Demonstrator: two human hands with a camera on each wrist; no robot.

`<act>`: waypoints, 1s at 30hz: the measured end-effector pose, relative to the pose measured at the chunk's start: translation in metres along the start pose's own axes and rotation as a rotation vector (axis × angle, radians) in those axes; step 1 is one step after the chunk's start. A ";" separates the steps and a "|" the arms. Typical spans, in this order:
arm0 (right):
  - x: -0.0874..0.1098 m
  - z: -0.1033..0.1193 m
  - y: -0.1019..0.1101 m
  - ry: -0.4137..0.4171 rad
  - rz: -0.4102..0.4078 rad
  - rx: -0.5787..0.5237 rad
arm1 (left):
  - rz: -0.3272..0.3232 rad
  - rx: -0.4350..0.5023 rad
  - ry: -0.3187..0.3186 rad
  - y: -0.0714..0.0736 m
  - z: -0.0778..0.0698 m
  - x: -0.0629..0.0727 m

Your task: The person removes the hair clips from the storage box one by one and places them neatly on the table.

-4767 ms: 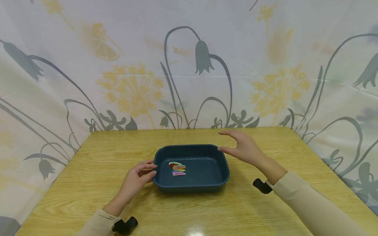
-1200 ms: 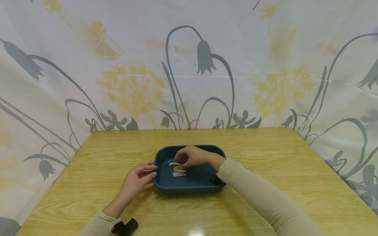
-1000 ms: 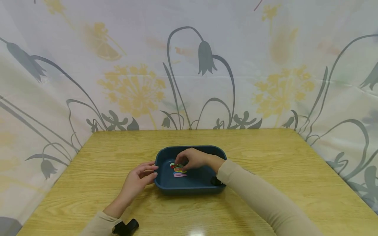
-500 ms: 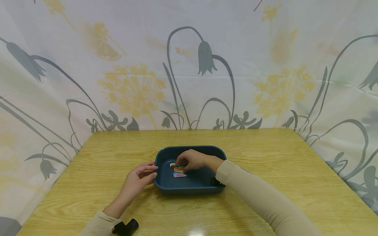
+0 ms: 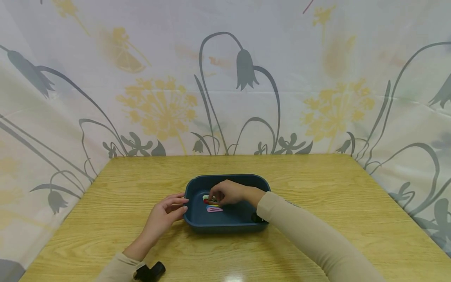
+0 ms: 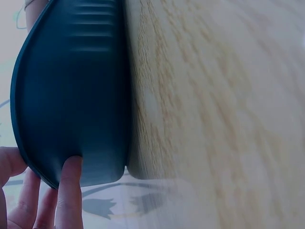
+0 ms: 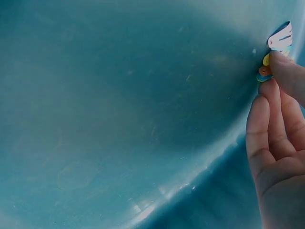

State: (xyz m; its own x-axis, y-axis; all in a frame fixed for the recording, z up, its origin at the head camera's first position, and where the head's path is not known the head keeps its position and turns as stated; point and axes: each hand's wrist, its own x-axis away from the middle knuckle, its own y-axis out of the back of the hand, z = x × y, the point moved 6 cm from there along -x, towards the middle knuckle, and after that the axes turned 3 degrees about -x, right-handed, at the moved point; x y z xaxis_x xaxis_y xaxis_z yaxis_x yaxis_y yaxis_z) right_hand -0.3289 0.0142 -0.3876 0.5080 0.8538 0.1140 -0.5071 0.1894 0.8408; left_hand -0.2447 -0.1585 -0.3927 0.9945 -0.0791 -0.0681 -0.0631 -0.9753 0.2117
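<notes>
Several colourful hair clips lie in a row inside a dark blue tray [image 5: 229, 225], left of its middle in the head view. A pink hair clip [image 5: 214, 209] is nearest me. My right hand [image 5: 230, 192] reaches into the tray and pinches at an orange hair clip [image 5: 213, 203] between thumb and fingertips. In the right wrist view the thumb covers part of the yellow clip [image 7: 266, 59], and a pale clip [image 7: 280, 38] shows above it. My left hand [image 5: 163, 211] rests its extended fingers against the tray's left side. Fingertips [image 6: 71, 164] touch the outer wall.
The tray stands on a wood-grain table [image 5: 141, 176]. Behind it hangs a flower-printed cloth [image 5: 225, 78], which also closes off both sides. A black wrist camera [image 5: 150, 271] sits at the left cuff.
My right hand has come from beyond the tray's right edge down to the clips. Over the last second its fingertips shift slightly towards me, about the orange clip. The left hand stays put.
</notes>
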 end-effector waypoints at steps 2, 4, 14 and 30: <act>0.000 0.000 0.000 0.000 0.003 -0.009 | -0.002 0.000 0.003 0.000 0.000 0.000; 0.000 0.001 0.000 -0.002 0.005 -0.017 | -0.004 -0.001 0.002 0.000 0.000 0.000; 0.002 0.002 0.002 0.026 -0.003 -0.033 | -0.004 -0.003 0.003 0.000 0.000 0.001; 0.003 0.001 0.006 0.017 -0.052 -0.041 | -0.009 0.002 0.006 0.000 0.001 -0.001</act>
State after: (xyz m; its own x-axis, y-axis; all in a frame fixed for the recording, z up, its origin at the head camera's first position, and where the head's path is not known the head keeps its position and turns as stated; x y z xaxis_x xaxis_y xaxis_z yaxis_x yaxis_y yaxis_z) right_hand -0.3302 0.0173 -0.3817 0.5224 0.8505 0.0613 -0.5087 0.2532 0.8229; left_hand -0.2453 -0.1586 -0.3942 0.9955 -0.0695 -0.0640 -0.0547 -0.9763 0.2093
